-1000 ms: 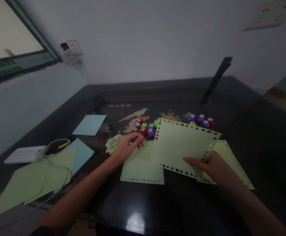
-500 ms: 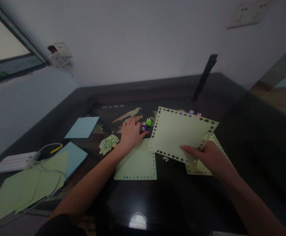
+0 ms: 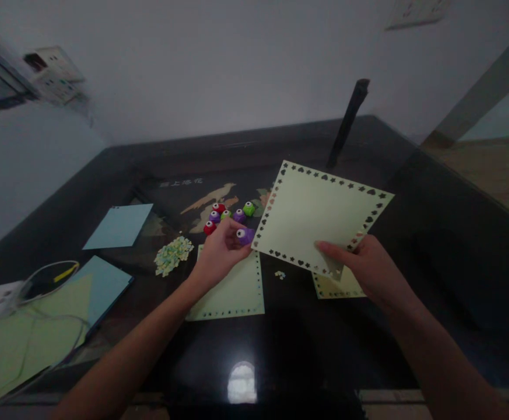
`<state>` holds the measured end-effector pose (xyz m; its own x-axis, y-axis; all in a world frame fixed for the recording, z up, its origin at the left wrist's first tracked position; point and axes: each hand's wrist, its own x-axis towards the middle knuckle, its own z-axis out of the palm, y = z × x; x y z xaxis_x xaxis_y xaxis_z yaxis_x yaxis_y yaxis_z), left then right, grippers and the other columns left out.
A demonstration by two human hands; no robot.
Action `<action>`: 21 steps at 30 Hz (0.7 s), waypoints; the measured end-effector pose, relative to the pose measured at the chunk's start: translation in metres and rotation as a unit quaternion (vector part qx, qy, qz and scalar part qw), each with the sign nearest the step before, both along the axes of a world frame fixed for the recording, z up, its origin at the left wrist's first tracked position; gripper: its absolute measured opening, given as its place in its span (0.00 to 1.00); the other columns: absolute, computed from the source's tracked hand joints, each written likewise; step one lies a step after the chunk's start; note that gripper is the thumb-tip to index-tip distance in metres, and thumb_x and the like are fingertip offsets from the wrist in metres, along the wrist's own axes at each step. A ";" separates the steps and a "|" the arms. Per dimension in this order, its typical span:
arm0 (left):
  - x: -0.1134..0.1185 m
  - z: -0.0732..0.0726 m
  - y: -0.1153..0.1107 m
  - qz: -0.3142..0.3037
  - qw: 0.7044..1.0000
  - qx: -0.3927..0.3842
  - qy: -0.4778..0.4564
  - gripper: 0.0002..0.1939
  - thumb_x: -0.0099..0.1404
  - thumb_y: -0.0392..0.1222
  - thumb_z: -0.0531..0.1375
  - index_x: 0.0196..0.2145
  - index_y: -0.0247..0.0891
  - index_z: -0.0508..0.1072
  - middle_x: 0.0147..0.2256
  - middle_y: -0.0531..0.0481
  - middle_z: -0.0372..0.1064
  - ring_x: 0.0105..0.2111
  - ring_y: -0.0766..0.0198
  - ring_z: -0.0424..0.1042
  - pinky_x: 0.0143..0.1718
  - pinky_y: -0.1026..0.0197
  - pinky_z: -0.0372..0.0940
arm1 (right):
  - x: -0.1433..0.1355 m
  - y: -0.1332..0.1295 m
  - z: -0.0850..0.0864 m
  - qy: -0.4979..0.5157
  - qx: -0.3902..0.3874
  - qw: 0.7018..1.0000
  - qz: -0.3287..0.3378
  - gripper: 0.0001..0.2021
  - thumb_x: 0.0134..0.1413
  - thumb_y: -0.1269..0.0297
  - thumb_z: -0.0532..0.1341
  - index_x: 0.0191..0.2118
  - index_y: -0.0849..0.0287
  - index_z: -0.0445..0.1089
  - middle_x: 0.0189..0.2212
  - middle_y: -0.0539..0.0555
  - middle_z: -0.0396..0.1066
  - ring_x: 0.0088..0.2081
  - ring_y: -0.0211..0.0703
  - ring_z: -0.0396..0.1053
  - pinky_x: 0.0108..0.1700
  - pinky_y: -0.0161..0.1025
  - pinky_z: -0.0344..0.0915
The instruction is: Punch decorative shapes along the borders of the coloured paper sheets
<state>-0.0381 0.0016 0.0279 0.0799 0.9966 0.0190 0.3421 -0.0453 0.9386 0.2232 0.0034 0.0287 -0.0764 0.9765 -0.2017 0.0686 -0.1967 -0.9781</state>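
My right hand (image 3: 374,265) pinches a pale green sheet of paper (image 3: 319,216) by its lower right edge, thumb on top. Small star and heart holes run along the sheet's borders. In my left hand (image 3: 221,248) is a purple craft punch (image 3: 245,235), close by the sheet's left corner; whether the paper is inside its slot I cannot tell. Behind that hand stand several red, purple and green craft punches (image 3: 218,208). Below it lies another pale sheet with punched edges (image 3: 232,291), and a third punched sheet (image 3: 337,284) is partly hidden under the held one.
A heap of tiny paper cut-outs (image 3: 173,255) lies left of my left hand, with a few more cut-outs (image 3: 280,275) at mid-table. Blue paper (image 3: 120,226), green sheets (image 3: 31,338) and a white cable (image 3: 62,318) are on the left. A black post (image 3: 348,122) rises at the back.
My left hand has taken hold of a purple craft punch and brought it to the sheet's left corner. The sheet is turned slightly, and the view has shifted.
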 end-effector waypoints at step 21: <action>0.035 -0.015 -0.046 -0.001 0.932 -0.219 -0.289 0.22 0.54 0.38 0.67 0.47 0.39 0.69 0.41 0.47 0.74 0.36 0.63 0.75 0.34 0.64 0.68 | 0.006 -0.009 -0.019 -0.047 0.065 0.994 -0.076 0.09 0.44 0.61 0.69 0.35 0.52 0.76 0.38 0.51 0.78 0.43 0.49 0.74 0.49 0.49 0.70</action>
